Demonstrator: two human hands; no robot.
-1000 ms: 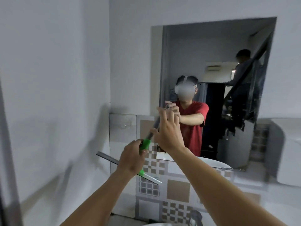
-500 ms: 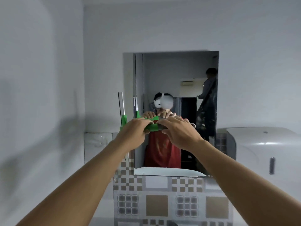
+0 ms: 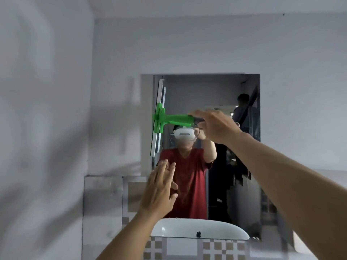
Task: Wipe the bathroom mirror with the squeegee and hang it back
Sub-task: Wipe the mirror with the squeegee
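Observation:
A rectangular mirror (image 3: 221, 87) hangs on the white wall ahead and reflects me. The squeegee (image 3: 174, 119) has a green handle lying level and a long metal blade standing upright against the mirror's left edge. My right hand (image 3: 216, 126) is shut on the handle's right end, at about the mirror's mid height. My left hand (image 3: 159, 192) is lower, in front of the mirror's lower left part, with flat spread fingers and nothing in it. I cannot tell whether it touches the glass.
Patterned brown and white tiles (image 3: 216, 248) run below the mirror. The mirror reflects a white basin (image 3: 197, 228) and a second person (image 3: 244, 109) behind me. A bare white wall (image 3: 47, 109) closes the left side.
My left hand has let go of the squeegee and dropped lower with fingers spread. My right hand alone holds the handle, and the blade now stands against the mirror's left edge.

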